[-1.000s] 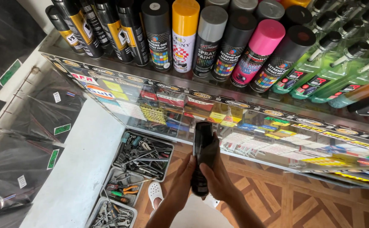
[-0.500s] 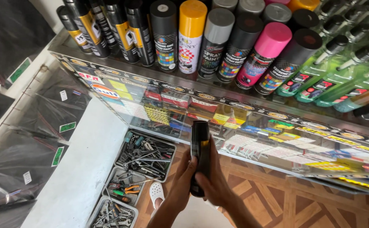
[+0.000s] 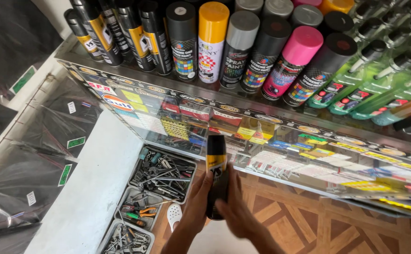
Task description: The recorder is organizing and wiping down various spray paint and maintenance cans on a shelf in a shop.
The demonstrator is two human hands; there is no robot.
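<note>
Left hand gripped black spray can upright; right hand cupped it loosely; slack fingers risked drop onto tool tray near left.

Spray cans line the glass counter; tool trays, perhaps metal, below.

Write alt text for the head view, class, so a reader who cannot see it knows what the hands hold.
Both hands, left hand and right hand, hold a black and yellow spray can upright below a glass shelf lined with spray cans in many colours. To the left, metal trays of tools rest on a white counter.
</note>
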